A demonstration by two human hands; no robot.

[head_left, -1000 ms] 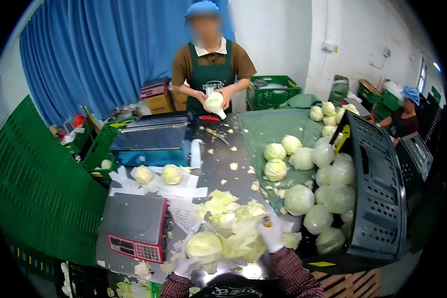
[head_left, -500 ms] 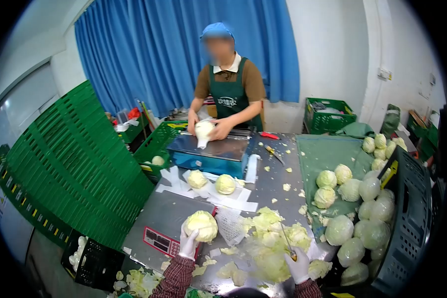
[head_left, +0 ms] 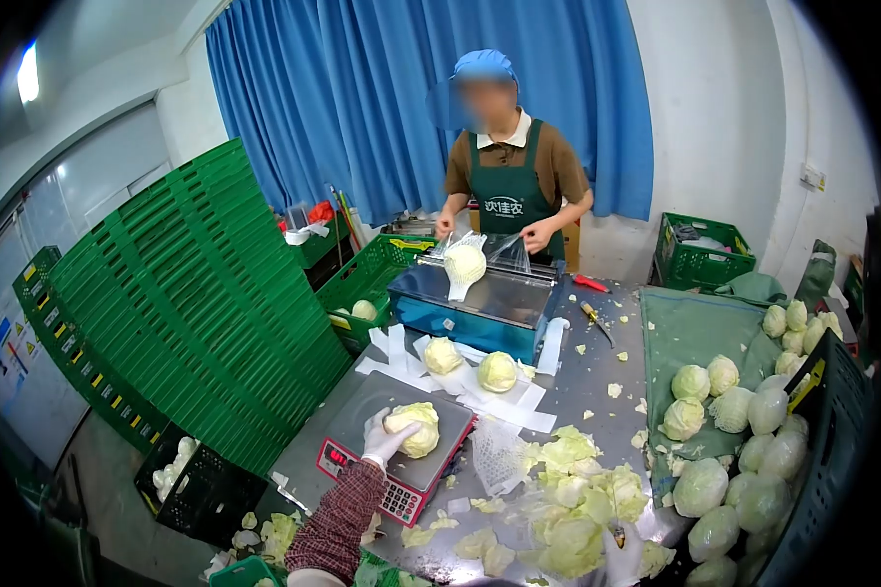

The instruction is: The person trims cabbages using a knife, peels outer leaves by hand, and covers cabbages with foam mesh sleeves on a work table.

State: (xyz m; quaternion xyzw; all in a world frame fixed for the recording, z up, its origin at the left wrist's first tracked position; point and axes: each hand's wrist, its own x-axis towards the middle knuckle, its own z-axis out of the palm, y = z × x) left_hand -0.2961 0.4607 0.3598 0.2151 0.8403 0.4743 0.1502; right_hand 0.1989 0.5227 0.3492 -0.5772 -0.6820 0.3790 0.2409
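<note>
My left hand (head_left: 383, 437), in a white glove, grips a trimmed cabbage (head_left: 419, 431) from its left side. The cabbage sits over the grey plate of a red-framed digital scale (head_left: 444, 460), whose display is lit. Low on the right, my gloved right hand (head_left: 624, 558) is closed round a knife (head_left: 619, 536) with a yellowish handle; its blade is hard to make out. Beside that hand lies a heap of loose cabbage leaves (head_left: 573, 499). A white foam net (head_left: 497, 456) rests between the scale and the leaves.
Two cabbages (head_left: 497, 372) lie on white strips behind the scale. Across the table a co-worker (head_left: 509, 186) handles a netted cabbage (head_left: 464, 264) and clear film at a wrapping machine (head_left: 460, 323). Wrapped cabbages (head_left: 700, 487) fill the right side; green crates (head_left: 196, 293) stand left.
My left hand has brought the cabbage onto the scale plate, and the display has lit up. The co-worker has put the netted cabbage down and spreads film. The view has shifted left.
</note>
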